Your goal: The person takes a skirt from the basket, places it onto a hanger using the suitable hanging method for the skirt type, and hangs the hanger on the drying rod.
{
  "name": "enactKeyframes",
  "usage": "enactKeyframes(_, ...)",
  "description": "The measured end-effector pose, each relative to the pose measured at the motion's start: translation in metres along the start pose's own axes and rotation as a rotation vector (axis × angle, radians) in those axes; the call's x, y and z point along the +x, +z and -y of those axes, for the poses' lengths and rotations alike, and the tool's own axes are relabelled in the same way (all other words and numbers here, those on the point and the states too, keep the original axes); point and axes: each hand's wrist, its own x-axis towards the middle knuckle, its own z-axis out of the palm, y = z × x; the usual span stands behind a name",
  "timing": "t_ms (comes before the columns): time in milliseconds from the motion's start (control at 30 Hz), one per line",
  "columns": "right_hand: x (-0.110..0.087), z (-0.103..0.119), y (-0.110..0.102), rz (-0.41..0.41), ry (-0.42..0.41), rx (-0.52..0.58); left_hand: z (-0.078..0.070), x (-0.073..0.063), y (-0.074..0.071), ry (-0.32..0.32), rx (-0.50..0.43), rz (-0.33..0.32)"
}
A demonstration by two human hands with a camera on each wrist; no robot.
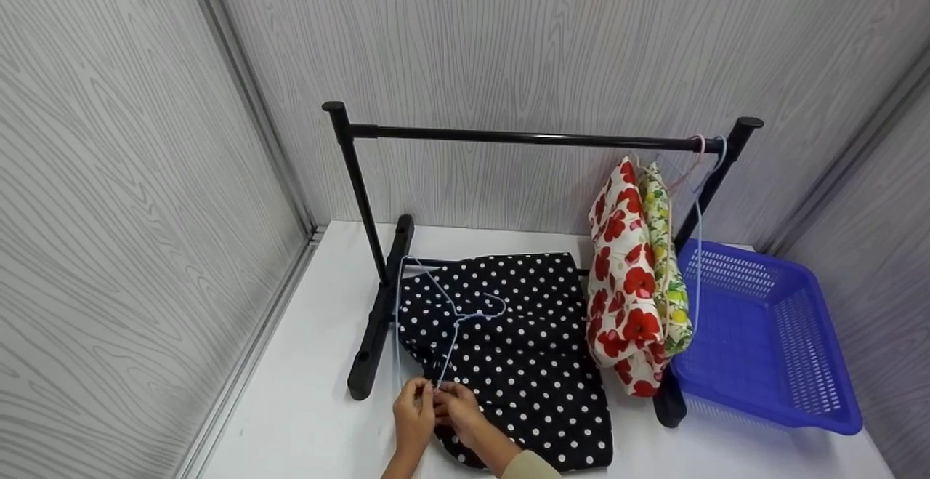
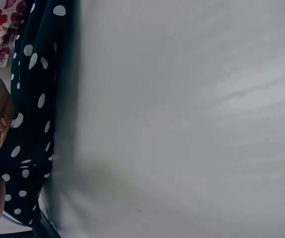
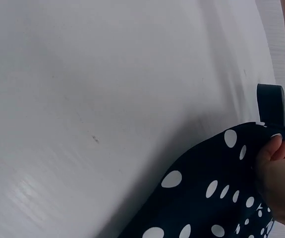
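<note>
A black cloth garment with white dots (image 1: 530,363) lies spread on the white table under the rack. On its left part rests a light blue wire hanger (image 1: 465,317), its hook pointing right. My left hand (image 1: 414,413) pinches the near end of the hanger with thumb and fingers. Close against it, my right hand (image 1: 461,410) grips the edge of the dotted garment beside the wire. In the right wrist view the right fingertips (image 3: 273,146) press into the dotted cloth (image 3: 206,198). The left wrist view shows both hands at the garment's edge.
A black clothes rack (image 1: 523,137) stands over the garment. At its right end hang a red-flowered garment (image 1: 628,275), a yellow-and-green patterned one (image 1: 676,304) and a bare blue hanger (image 1: 700,268). A blue plastic basket (image 1: 828,341) sits at the right.
</note>
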Motion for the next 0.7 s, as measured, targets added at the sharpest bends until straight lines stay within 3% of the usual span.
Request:
enactKeyframes(167,0.005,-0.004,0.002,-0.038,-0.035,-0.083,-0.009,0.016,-0.002,-0.339,-0.060,-0.032)
enactKeyframes(233,0.004,-0.004,0.004,-0.048,-0.046,-0.103,-0.010,0.028,-0.005,-0.480,-0.054,-0.010)
enactKeyframes(300,0.003,-0.003,0.006,-0.057,-0.049,-0.111,-0.011,0.042,-0.009,-0.606,-0.039,0.057)
enactKeyframes(433,0.000,-0.002,0.009,-0.086,-0.081,-0.141,-0.011,0.074,-0.013,-0.835,-0.073,0.270)
enactKeyframes(567,-0.002,-0.003,0.011,-0.102,-0.141,-0.166,-0.013,0.097,-0.008,-0.954,-0.003,0.415)
enactKeyframes(700,-0.004,-0.003,0.016,-0.141,-0.171,-0.203,-0.006,0.107,0.006,-0.948,0.205,0.456)
